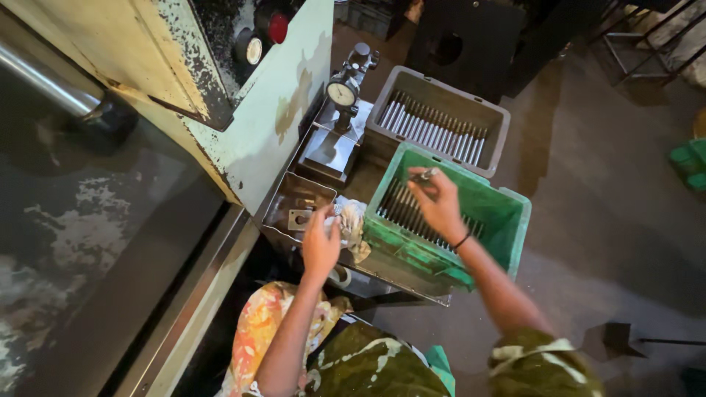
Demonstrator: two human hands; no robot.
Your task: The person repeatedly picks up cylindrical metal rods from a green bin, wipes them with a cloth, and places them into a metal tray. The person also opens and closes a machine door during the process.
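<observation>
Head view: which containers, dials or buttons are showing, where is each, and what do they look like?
Green crate: centre, rectangular, rods inside, right hand over it.
Grey crate: behind it, rectangular, rods.
Dial gauge: left of grey crate, round, white face.
Red button: machine panel, top.
Rag: by left hand.

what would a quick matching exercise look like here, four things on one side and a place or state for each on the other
Things:
1. right hand
2. left hand
3. grey crate
4. dial gauge

Places or states:
A. holds a row of metal rods, behind the green crate
B. stands on a metal block beside the machine
C. holds a metal rod over the green crate
D. rests on a white rag

Pairs: 1-C, 2-D, 3-A, 4-B
</observation>
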